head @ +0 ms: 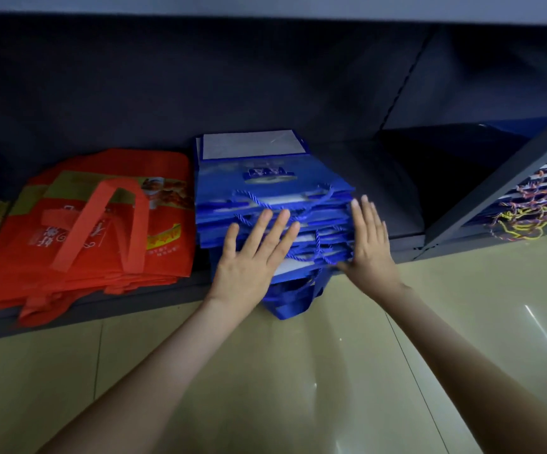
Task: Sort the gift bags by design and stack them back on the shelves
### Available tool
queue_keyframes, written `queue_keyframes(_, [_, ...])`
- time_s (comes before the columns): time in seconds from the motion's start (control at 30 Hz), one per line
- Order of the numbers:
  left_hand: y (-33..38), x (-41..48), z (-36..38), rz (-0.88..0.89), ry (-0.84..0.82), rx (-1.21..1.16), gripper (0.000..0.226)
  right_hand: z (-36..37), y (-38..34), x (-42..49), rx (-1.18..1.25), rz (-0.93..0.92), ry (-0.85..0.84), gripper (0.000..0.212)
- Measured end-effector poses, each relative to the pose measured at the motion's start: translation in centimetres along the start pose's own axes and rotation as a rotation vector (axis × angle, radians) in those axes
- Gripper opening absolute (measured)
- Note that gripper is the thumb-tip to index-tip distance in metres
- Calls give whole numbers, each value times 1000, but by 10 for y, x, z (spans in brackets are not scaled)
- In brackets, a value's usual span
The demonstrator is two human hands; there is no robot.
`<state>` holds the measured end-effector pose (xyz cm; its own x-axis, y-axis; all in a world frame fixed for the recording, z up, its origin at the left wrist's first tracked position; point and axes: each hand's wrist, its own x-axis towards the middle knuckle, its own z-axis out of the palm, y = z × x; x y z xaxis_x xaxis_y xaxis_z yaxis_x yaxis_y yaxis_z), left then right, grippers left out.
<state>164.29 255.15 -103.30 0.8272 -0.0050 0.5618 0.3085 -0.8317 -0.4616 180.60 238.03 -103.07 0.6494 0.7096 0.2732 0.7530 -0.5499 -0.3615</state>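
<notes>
Red cloth bags (95,231) lie flat in a stack at the left end of the dark grey metal shelf (154,299). Their wide strap handles are folded over the top bag, and their soft corners droop over the front edge. Just beside them, in the middle of the same shelf, sits a stack of glossy blue paper bags (265,178) with twisted blue cord handles (311,244). The top bag shows a white panel near the back wall. A blue fabric loop (291,299) hangs from under this stack over the front edge onto the pale tiled floor (298,371). The left hand (252,260) lies flat, fingers straight and spread, pressing on the front of the blue stack. The right hand (370,244), fingers also straight, presses against the stack's right side. Neither hand grips anything. Past a grey metal post (494,188), the right bay holds more flat bags (534,191), their multicoloured cords (521,224) spilling toward its front edge.
</notes>
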Motion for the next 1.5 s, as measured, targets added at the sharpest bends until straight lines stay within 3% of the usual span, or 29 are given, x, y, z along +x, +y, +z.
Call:
queue_keyframes(0.1, [-18,29,-13,-87,26,-59,56,-16,-13,25,44,-29,124,91])
queue_keyframes(0.2, [-33,39,-13,-25,53,-183,51,-33,-22,54,-11,-66,164,99])
queue_keyframes(0.37, [-57,41,-6,149,-34,-134,107,-41,-30,66,-109,-88,160,101])
queue_keyframes(0.5, [-77,71,-15,82,-46,-52,104,-36,-30,44,-77,20,271,100])
queue_keyframes(0.63, [-98,99,-25,17,-48,-30,90,-43,-39,32,-207,-242,312,101])
queue_keyframes(0.73, [-115,110,-29,78,-41,-68,100,-47,-57,36,-315,-334,311,110])
queue_keyframes(0.87, [-119,97,-26,161,-14,-162,102,-55,-69,58,-329,-208,304,105])
queue_keyframes(1.03, [-104,80,-24,135,-40,-159,93,-70,-54,74,-268,-233,65,106])
queue_keyframes(1.17, [-104,87,-28,4,-40,-140,86,-83,-56,81,-194,-164,155,97])
queue_keyframes(1.23, [-107,95,-32,-131,-68,-140,93,-85,-59,84,-75,-64,215,103])
queue_keyframes(1.33, [-114,105,-37,-266,-151,-107,112,-84,-61,89,205,252,158,115])
queue_keyframes(1.4, [-114,106,-37,-226,-203,-76,121,-76,-56,91,291,361,130,118])
queue_keyframes(1.5, [-105,100,-40,-128,-270,-54,122,-65,-48,90,413,352,151,129])
